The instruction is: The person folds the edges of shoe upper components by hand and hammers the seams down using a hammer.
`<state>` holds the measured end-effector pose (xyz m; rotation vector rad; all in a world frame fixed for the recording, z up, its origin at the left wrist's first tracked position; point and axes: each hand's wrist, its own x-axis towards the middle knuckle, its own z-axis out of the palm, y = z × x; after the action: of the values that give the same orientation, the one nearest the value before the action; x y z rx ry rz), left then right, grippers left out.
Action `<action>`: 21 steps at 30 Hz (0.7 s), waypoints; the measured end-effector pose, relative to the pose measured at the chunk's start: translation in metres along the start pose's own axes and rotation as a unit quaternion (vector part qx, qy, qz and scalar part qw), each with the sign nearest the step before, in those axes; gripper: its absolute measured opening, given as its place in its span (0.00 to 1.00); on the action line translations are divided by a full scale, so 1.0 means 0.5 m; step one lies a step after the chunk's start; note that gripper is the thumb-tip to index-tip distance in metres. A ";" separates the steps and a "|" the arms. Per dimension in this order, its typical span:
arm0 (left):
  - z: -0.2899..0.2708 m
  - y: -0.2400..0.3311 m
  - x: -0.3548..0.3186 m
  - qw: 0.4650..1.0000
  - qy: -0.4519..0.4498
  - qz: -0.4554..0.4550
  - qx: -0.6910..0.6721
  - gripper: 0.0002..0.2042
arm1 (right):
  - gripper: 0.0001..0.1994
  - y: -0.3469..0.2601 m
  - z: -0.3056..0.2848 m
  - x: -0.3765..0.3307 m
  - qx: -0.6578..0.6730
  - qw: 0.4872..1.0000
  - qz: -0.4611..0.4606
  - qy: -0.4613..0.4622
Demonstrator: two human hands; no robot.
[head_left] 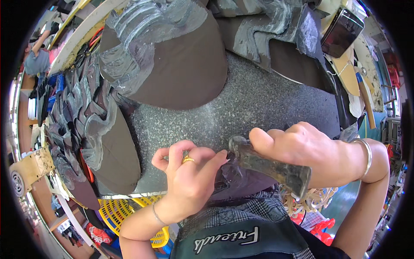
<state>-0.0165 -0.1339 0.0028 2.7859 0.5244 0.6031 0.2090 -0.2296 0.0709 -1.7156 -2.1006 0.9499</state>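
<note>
My right hand (297, 144) is closed round a dark metal hammer (274, 166); the handle is hidden in the fist. The hammer's round face rests close to my left fingertips, at the near edge of the speckled dark work surface (185, 127). Thumb and fingers of my left hand (189, 172) pinch the edge of a dark brown sheet piece (246, 185) that lies against my apron. Hand and hammer cover part of this piece. Large dark brown sheet pieces (185, 64) with grey, glue-like smeared edges lie beyond my hands.
Overlapping cut pieces (108, 146) pile up on the left, and more smeared pieces (297, 64) lie at far right. A phone (343, 32) and a wooden-handled tool (365, 99) are at the right. Below the surface hangs a yellow basket (114, 213). Another person (36, 60) is at upper left.
</note>
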 end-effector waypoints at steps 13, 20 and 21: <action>0.014 0.007 0.101 0.989 -0.084 -0.054 -0.110 0.16 | 0.28 0.030 0.042 -0.091 0.040 0.995 0.050 0.076; 0.029 0.009 0.090 0.984 -0.077 -0.094 -0.132 0.14 | 0.29 0.033 0.042 -0.100 -0.008 0.995 0.032 0.093; 0.028 0.012 0.091 0.981 -0.081 -0.109 -0.135 0.13 | 0.29 0.034 0.044 -0.101 -0.024 0.995 0.029 0.092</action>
<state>0.0299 -0.1235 0.0083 2.4527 0.6479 0.3653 0.2224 -0.2827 0.0533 -1.8220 -1.9801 0.7298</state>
